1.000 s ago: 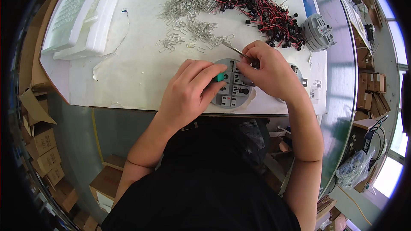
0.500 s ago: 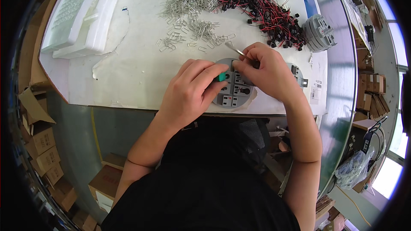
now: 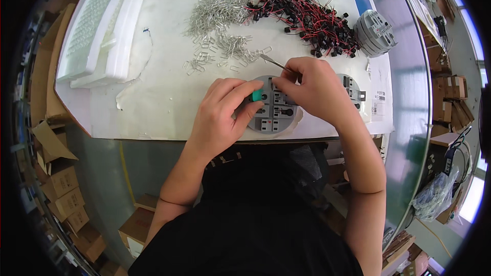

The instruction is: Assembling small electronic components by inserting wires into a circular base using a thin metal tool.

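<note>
A grey round plastic disc (image 3: 269, 114) with rectangular slots and a few round holes lies near the table's front edge. Over its left side my left hand (image 3: 217, 115) pinches a small green block (image 3: 257, 95) between thumb and fingers. My right hand (image 3: 319, 89) is closed around slim metal tweezers (image 3: 273, 61), whose tip points up and left, away from the disc. The fingertips of that hand come down at the disc's upper part and hide some of it. Whether they also press a small piece there cannot be made out.
Beyond my hands lie a heap of bent metal clips (image 3: 217, 15) and a pile of small black parts with red wires (image 3: 312, 18). Stacked grey discs (image 3: 376, 33) stand at right; another disc (image 3: 350, 86) lies beside my right wrist. White foam trays (image 3: 99, 33) rest at left.
The whole view has shifted slightly, table objects moving left and a little down at the front. Both hands keep nearly the same places over the disc, still holding the green block and the tweezers.
</note>
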`<action>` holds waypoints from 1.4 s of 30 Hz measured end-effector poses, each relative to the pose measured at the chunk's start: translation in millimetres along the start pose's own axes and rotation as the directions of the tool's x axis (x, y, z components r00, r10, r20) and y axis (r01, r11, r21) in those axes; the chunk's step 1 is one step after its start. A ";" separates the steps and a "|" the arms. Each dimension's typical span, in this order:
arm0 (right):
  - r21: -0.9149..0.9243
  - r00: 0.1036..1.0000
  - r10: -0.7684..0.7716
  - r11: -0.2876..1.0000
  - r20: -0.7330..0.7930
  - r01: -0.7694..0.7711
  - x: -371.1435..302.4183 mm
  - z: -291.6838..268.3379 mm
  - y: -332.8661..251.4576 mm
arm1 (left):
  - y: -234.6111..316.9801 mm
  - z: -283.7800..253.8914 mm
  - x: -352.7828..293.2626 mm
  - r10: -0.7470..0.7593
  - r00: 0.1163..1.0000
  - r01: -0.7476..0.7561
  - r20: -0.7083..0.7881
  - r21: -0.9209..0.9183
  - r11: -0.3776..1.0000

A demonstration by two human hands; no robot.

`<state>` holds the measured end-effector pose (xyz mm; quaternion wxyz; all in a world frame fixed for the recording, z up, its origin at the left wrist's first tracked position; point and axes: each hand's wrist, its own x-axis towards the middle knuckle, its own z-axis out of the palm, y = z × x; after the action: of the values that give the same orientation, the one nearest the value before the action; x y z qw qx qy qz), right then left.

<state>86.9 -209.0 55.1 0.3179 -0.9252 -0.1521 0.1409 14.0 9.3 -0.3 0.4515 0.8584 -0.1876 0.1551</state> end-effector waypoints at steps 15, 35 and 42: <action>0.582 0.981 0.092 0.813 -0.168 0.024 -41.1 -10.8 11.3 | 20.1 -4.5 33.2 0.012 0.999 -0.013 0.047 0.007 1.000; 0.725 0.952 0.078 0.667 -0.296 0.171 -96.4 -21.3 31.4 | 42.6 -11.2 79.5 -0.041 0.880 -0.133 0.474 0.327 0.936; 0.744 0.956 0.082 0.647 -0.282 0.164 -94.2 -13.9 25.3 | 79.2 9.3 61.1 -0.288 0.756 -0.203 0.588 0.629 0.751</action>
<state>10.6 -270.5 65.1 0.6982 -0.7125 -0.0517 0.0469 32.2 -50.9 78.0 0.0281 0.9631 -0.2445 -0.1095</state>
